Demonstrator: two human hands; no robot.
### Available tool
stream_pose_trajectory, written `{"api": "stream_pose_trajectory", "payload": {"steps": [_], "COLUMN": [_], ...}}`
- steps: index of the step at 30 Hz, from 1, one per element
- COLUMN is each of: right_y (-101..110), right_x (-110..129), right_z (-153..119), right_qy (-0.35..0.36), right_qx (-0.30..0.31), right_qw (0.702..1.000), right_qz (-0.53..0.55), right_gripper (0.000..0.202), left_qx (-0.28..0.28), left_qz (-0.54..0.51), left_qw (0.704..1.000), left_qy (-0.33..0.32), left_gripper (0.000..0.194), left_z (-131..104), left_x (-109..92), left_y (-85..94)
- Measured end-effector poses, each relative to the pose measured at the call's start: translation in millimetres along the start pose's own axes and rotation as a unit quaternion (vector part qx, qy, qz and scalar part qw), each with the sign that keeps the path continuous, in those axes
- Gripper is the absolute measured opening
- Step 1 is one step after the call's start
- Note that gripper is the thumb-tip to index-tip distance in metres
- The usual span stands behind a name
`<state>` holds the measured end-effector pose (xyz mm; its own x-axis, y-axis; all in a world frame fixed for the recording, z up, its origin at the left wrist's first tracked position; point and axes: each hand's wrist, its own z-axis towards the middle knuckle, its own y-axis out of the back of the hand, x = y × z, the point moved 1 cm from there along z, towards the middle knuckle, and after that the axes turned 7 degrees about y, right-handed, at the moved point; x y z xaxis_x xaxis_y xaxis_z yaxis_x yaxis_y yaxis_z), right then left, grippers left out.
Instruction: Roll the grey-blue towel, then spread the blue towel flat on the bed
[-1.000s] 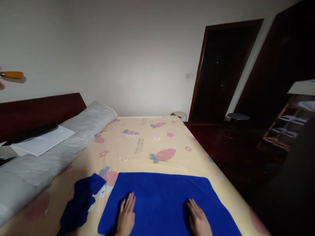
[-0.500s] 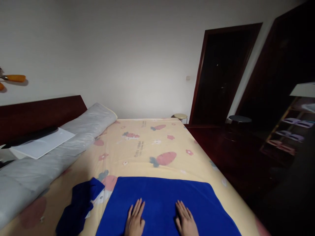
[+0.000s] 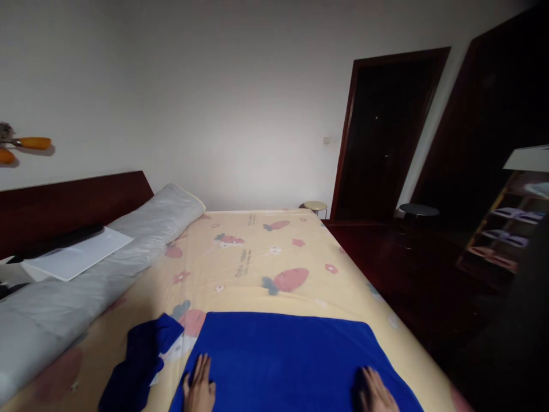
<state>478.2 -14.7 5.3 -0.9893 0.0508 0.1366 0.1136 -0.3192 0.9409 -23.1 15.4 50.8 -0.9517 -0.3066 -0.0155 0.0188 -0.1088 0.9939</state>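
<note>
Holding both hands palm down at the blue cloth (image 3: 274,360), towards opposite sides of it. Placing the left hand (image 3: 199,393) just inside the left edge and the right hand (image 3: 378,395) inside the right edge, with a broad stretch of bare fabric between. Pointing the left fingers (image 3: 206,369) forward, at the far edge; slanting the right ones forward and inward, to the left. Grasping nothing with either: extended and loose on the left, extended too on the right, though somewhat blurred. Unable to tell full contact from a slight hover beneath the right palm.

Finding the cloth spread mostly flat on the near part of the patterned bed (image 3: 240,272), directly below the fingers and reaching on ahead of them. Seeing its far edge run crosswise, well apart from both sets of fingertips, but losing its near edge below the view, so unable to tell its long axis. Noting a crumpled dark-blue bundle (image 3: 139,360) to the left, apart from the cloth, untouched, and nearer to the left hand.
</note>
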Motion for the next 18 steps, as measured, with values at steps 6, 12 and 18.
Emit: {"api": "stream_pose_trajectory", "payload": {"steps": [6, 12, 18], "right_y": [14.9, 2.0, -11.7], "right_x": [178.5, 187.3, 24.4], "right_z": [33.9, 45.2, 26.8], "right_qy": [0.127, 0.139, 0.013], "right_qx": [0.166, 0.187, 0.038], "right_qw": [0.965, 0.954, 0.997], "right_qz": [0.159, 0.186, 0.068], "right_gripper": [0.062, 0.056, 0.063], "left_qx": [0.091, 0.172, 0.058], "left_qz": [-0.185, -0.196, -0.042], "left_qw": [0.967, 0.949, 0.997], "left_qy": [-0.151, -0.177, -0.021], "left_gripper": [0.080, 0.077, 0.061], "left_z": [-29.6, -19.9, 15.4], "left_x": [-147.3, -165.8, -41.8], "left_y": [1.0, -15.9, -6.9]}}
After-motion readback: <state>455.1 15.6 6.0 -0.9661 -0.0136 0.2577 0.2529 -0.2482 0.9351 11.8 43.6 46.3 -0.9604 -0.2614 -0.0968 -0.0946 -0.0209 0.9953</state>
